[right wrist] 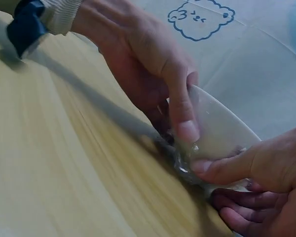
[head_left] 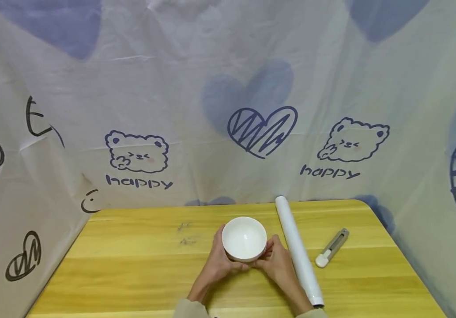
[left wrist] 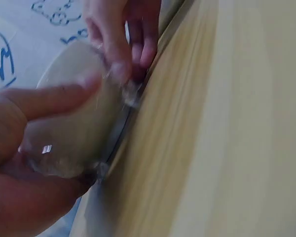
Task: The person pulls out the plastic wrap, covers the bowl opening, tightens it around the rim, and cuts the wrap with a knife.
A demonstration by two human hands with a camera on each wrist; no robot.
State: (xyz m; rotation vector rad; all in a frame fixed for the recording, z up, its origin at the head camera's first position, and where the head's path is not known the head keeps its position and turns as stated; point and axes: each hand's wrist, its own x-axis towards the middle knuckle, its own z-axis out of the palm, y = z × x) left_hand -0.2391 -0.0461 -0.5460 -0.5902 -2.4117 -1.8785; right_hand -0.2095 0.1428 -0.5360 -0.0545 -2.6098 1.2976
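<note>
A white bowl [head_left: 244, 238] is held between both hands over the table, its opening facing up toward the head camera. The left hand [head_left: 217, 261] grips its left side, with the thumb along the near wall. On the right side, the right hand [head_left: 279, 264] pinches close to the lower edge. Both wrist views show clear, crinkled plastic film [right wrist: 181, 164] over the outer wall and bunched near the base. The thumbs press on the film-covered wall; several fingertips are hidden beneath the bowl.
A long white roll [head_left: 297, 249] lies on the wooden table [head_left: 132, 265], right beside the right forearm. Further right is a grey and white utility knife [head_left: 332, 248]. Printed cloth [head_left: 196, 176] hangs behind the table and along both sides.
</note>
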